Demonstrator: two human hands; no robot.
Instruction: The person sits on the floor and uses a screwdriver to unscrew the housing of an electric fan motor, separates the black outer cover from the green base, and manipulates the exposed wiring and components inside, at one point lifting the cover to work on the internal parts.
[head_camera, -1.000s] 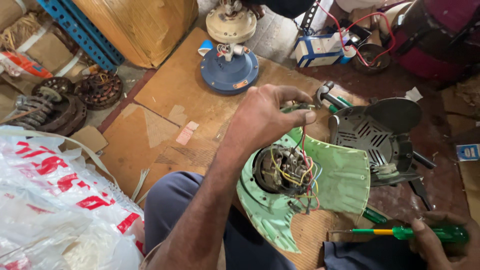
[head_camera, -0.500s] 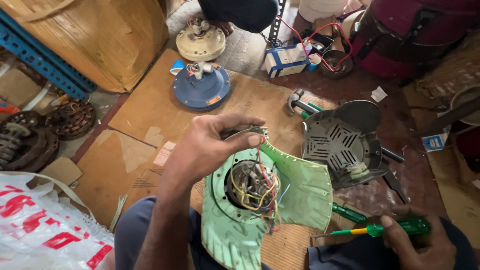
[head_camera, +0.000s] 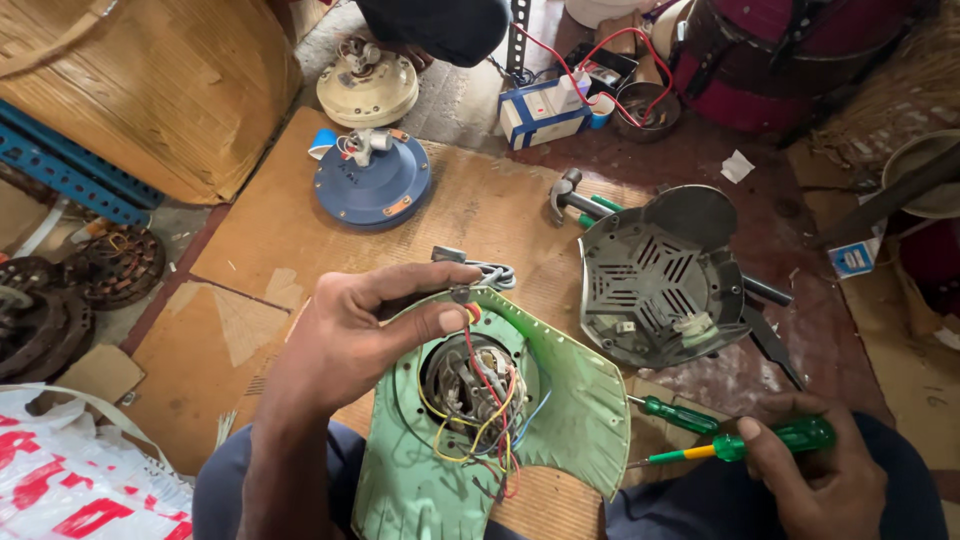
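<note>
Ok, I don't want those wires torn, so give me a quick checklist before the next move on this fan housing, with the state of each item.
1. Green fan housing steadied: ok, it rests on the lap with the left hand over its upper edge.
2. Wires free of strain: cannot tell; the left hand's fingertips pinch their top end and the bundle loops loosely.
3. Tool ready: ok, the right hand holds a green-handled screwdriver, tip toward the housing.
4. Spare screwdriver within reach: ok, it lies beside the housing.
5. Grey vented cover out of the way: ok, on the floor, apart from the housing.
6. Power disconnected: cannot tell.
</note>
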